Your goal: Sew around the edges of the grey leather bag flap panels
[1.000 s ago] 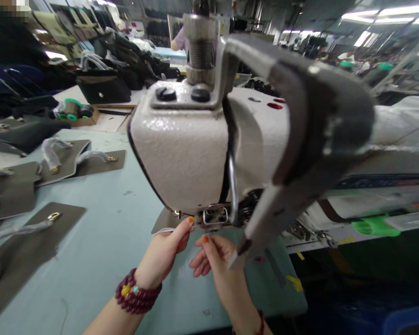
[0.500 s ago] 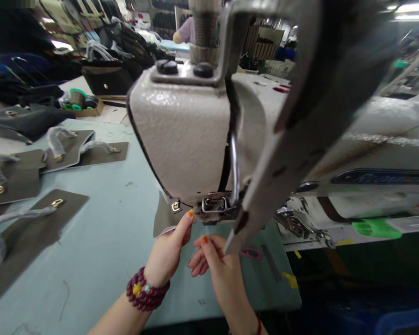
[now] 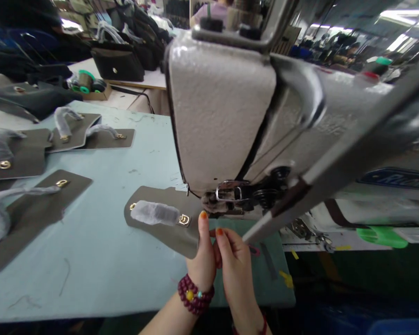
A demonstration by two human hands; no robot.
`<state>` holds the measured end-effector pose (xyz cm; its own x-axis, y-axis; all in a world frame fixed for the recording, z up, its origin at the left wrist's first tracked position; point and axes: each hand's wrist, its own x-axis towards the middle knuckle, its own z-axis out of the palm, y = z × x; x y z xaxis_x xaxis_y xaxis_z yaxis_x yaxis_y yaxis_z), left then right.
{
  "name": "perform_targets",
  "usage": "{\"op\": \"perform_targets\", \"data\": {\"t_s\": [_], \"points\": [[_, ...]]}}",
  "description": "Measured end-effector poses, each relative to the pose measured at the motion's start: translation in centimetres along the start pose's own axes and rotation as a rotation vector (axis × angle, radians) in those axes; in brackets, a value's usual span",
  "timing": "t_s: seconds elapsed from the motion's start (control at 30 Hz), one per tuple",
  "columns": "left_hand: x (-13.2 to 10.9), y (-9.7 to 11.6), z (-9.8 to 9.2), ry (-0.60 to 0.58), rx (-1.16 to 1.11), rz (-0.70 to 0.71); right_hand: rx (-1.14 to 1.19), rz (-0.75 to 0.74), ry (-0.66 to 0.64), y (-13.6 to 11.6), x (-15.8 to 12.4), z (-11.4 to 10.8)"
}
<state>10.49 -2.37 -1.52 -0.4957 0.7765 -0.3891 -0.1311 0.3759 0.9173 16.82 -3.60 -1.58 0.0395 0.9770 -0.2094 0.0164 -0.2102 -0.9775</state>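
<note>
My left hand (image 3: 203,253), with a beaded bracelet (image 3: 195,294) at the wrist, grips the right end of a grey bag panel (image 3: 150,191) beneath the sewing machine head (image 3: 223,116). The panel carries a plastic-wrapped handle (image 3: 155,212) with gold fittings, and most of it lies on the pale blue-green table. Close against the left hand, my right hand (image 3: 238,260) has its thumb and fingers pinched together. What sits between those fingers is hidden. The machine's needle area is mostly covered by its head and the hands.
Several similar panels (image 3: 31,209) with wrapped handles lie at the left. A slanted metal bar (image 3: 321,172) crosses in front of the machine at right. Behind are a box of thread spools (image 3: 87,86) and a black bag (image 3: 117,64). A person in a purple top (image 3: 212,13) is in the background.
The panel has come out leftward from under the machine head, showing its wrapped handle. My left hand now grips its end, and my right hand has closed into a pinch beside it. The view has shifted.
</note>
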Motion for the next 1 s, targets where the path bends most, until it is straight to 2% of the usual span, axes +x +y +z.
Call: {"op": "perform_targets", "data": {"t_s": [0.07, 0.13, 0.2, 0.27, 0.3, 0.33, 0.4, 0.43, 0.47, 0.53, 0.63, 0.73, 0.9, 1.0], "points": [[-0.5, -1.1, -0.2, 0.051, -0.026, 0.039, -0.027, -0.023, 0.001, -0.3, 0.2, -0.1], [-1.2, -3.4, -1.8, 0.005, -0.091, 0.112, -0.051, -0.049, 0.014, -0.7, 0.4, -0.2], [-1.5, -6.3, -5.0, -0.083, -0.140, 0.178, -0.070, -0.061, 0.027, -1.1, 0.6, -0.2], [-0.6, -8.5, -9.1, 0.029, -0.034, 0.270, -0.097, -0.068, 0.038, -1.5, 0.8, 0.3], [0.5, -8.9, -11.1, 0.089, 0.066, 0.350, -0.114, -0.077, 0.036, -1.6, 0.9, 0.6], [2.0, -8.6, -12.8, 0.033, 0.218, 0.467, -0.133, -0.090, 0.032, -1.8, 1.0, 1.1], [5.5, -6.5, -14.9, -0.179, 0.556, 0.827, -0.170, -0.128, 0.017, -2.2, 1.3, 2.2], [7.4, -4.8, -15.0, -0.331, 0.696, 0.999, -0.183, -0.143, 0.012, -2.4, 1.4, 2.7], [9.0, -2.9, -14.8, -0.425, 0.782, 1.146, -0.194, -0.153, 0.009, -2.5, 1.6, 3.2], [11.4, 0.9, -13.4, -0.531, 0.890, 1.353, -0.211, -0.158, 0.019, -2.5, 1.8, 3.8], [12.1, 5.0, -11.5, -0.655, 1.013, 1.502, -0.207, -0.144, 0.012, -2.4, 1.9, 3.9], [10.8, 6.5, -11.1, -0.622, 1.098, 1.517, -0.185, -0.128, 0.013, -2.3, 1.8, 3.5], [8.6, 6.2, -11.4, -0.471, 1.152, 1.484, -0.199, -0.132, 0.020, -2.2, 1.9, 3.0], [8.1, 6.2, -11.1, -0.438, 1.145, 1.423, -0.213, -0.144, 0.006, -2.1, 2.2, 2.7]]}}
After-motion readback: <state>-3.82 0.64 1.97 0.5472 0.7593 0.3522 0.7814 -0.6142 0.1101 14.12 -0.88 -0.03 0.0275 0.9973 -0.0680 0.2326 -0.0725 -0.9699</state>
